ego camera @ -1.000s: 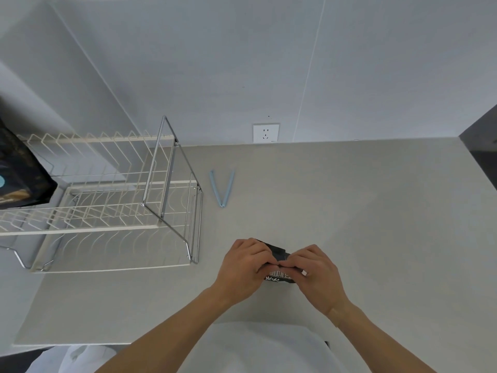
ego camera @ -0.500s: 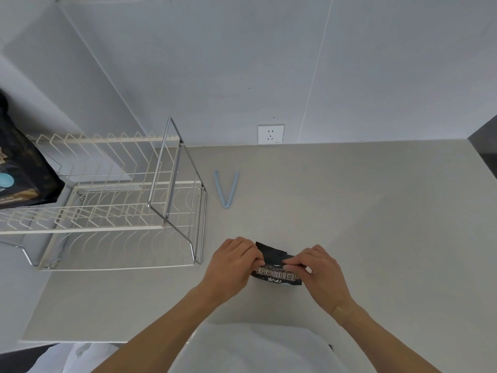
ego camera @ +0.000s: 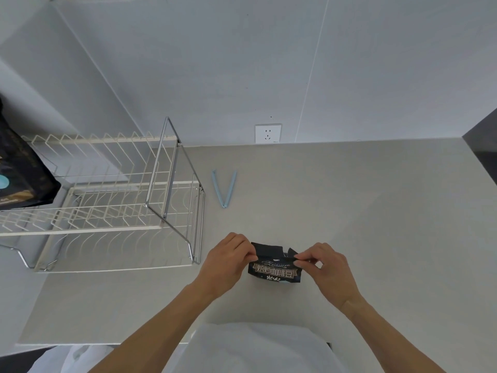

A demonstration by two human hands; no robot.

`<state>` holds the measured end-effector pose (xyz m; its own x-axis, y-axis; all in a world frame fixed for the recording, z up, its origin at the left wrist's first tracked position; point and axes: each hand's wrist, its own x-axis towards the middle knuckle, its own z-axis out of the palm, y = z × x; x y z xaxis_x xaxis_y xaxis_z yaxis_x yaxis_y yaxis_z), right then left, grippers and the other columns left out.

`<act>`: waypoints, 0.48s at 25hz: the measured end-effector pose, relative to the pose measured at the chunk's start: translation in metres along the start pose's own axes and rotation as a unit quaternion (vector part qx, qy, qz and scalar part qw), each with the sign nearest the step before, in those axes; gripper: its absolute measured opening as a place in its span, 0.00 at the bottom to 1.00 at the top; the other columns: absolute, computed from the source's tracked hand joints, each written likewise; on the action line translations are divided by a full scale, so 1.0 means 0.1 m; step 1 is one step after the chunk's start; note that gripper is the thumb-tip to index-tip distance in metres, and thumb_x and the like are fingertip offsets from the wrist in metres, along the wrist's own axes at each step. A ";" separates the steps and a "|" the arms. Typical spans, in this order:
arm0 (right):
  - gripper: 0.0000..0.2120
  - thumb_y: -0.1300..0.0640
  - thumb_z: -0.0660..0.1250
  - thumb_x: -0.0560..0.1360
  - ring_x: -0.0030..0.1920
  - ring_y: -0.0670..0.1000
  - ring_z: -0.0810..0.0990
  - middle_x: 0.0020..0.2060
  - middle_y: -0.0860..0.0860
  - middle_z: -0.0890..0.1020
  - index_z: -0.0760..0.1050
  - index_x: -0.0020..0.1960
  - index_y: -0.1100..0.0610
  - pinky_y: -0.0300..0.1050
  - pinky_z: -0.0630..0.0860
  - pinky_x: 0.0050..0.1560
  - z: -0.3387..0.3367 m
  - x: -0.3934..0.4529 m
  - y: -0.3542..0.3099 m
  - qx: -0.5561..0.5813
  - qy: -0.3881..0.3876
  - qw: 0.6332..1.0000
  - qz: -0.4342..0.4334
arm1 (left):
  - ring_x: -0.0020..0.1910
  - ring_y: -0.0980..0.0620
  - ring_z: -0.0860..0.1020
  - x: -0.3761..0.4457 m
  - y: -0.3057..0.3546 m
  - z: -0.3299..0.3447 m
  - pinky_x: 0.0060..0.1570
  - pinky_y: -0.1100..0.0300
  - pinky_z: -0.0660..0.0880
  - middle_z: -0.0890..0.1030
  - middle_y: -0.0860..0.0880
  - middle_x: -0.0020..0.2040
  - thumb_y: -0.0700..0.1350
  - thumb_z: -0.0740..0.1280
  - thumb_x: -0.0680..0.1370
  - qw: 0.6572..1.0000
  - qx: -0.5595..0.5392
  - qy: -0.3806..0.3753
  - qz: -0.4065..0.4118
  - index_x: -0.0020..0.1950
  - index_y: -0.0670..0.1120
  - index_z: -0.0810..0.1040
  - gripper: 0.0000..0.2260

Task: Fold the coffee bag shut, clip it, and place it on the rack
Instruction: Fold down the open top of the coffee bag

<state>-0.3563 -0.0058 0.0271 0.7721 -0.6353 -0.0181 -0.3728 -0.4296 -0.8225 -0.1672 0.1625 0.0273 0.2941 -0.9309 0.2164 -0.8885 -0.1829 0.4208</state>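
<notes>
A small black coffee bag (ego camera: 274, 271) with white lettering stands on the grey counter (ego camera: 363, 224), close to the front edge. My left hand (ego camera: 228, 261) pinches its top left corner and my right hand (ego camera: 326, 266) pinches its top right corner. The top flap stands up between my fingers, partly creased. A light blue clip (ego camera: 224, 188) lies spread in a V shape on the counter behind the bag, apart from both hands. The white and chrome wire rack (ego camera: 113, 208) stands to the left.
A large dark bag (ego camera: 18, 170) rests on the rack's far left end. A wall socket (ego camera: 268, 133) sits on the back wall. The counter ends at a dark edge on the right (ego camera: 481, 146).
My hands have drawn apart to the bag's two top corners. The top of the bag, earlier pressed down under my fingers, now stands up and shows more.
</notes>
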 end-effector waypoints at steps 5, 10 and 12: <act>0.17 0.64 0.76 0.68 0.40 0.46 0.78 0.35 0.44 0.82 0.79 0.35 0.42 0.30 0.72 0.41 0.00 -0.02 0.07 0.050 -0.004 0.998 0.031 | 0.48 0.56 0.73 -0.03 -0.06 0.06 0.45 0.63 0.73 0.77 0.52 0.50 0.39 0.65 0.79 0.985 -0.118 -0.061 -0.106 0.50 0.45 0.76 0.02; 0.10 0.59 0.75 0.70 0.45 0.42 0.80 0.41 0.38 0.83 0.79 0.38 0.45 0.33 0.73 0.46 0.05 -0.02 0.15 0.087 -0.019 0.991 0.100 | 0.52 0.66 0.73 -0.05 -0.01 0.13 0.48 0.72 0.69 0.76 0.62 0.49 0.46 0.66 0.79 0.939 -0.240 -0.069 -0.238 0.44 0.61 0.71 0.10; 0.10 0.58 0.75 0.69 0.51 0.42 0.80 0.45 0.37 0.83 0.80 0.43 0.43 0.38 0.74 0.52 0.09 -0.06 0.17 0.099 -0.050 0.988 0.105 | 0.54 0.65 0.74 -0.09 0.01 0.13 0.49 0.73 0.69 0.77 0.63 0.52 0.46 0.69 0.77 0.933 -0.258 -0.072 -0.239 0.45 0.63 0.71 0.12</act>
<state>-0.3631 -0.0038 0.0080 0.7393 -0.6263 -0.2475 -0.4294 -0.1553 -0.8897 -0.1753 0.1664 0.0139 0.5296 -0.8218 -0.2103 -0.3693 -0.4465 0.8150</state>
